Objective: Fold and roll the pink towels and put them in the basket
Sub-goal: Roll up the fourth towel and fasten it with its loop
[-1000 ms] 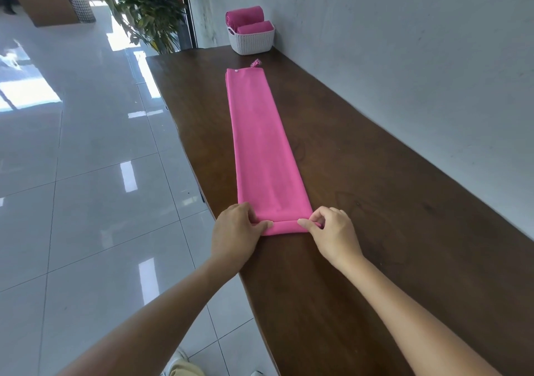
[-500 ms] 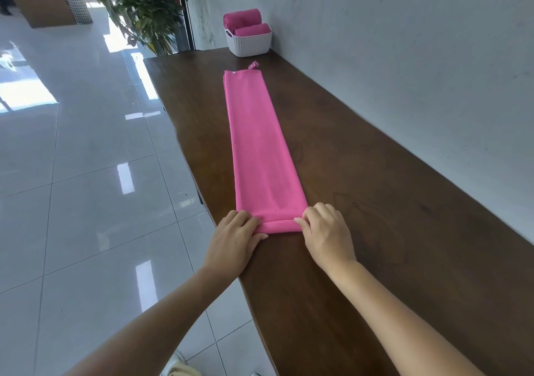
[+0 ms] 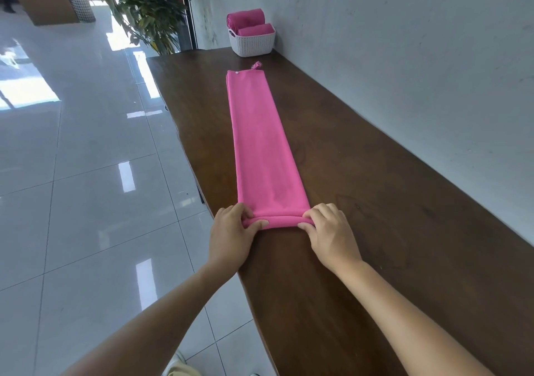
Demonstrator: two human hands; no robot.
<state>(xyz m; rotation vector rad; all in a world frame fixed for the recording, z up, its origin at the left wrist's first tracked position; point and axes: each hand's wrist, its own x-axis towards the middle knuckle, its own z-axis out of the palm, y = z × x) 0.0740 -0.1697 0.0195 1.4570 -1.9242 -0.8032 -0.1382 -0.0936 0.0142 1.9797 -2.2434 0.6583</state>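
A glossy tiled floor (image 3: 72, 173) lies to the left of a long dark wooden table (image 3: 375, 217), and a leafy plant (image 3: 150, 6) stands past the table's far left corner. Near the table's left edge, the person's left hand (image 3: 231, 234) grips the left end of a small roll started at the near end of a pink towel (image 3: 260, 144), with fingers curled over the top and the thumb against the front. The towel lies flat as a long, narrow folded strip running lengthwise along the table, away from the person. At the table's far end stands a white basket (image 3: 254, 43), just beyond the strip and not touching it, holding two rolled towels (image 3: 245, 20), one sitting higher. The right hand (image 3: 329, 234) grips the roll's right end the same way. A pale grey wall (image 3: 419, 58) runs along the table's right side.
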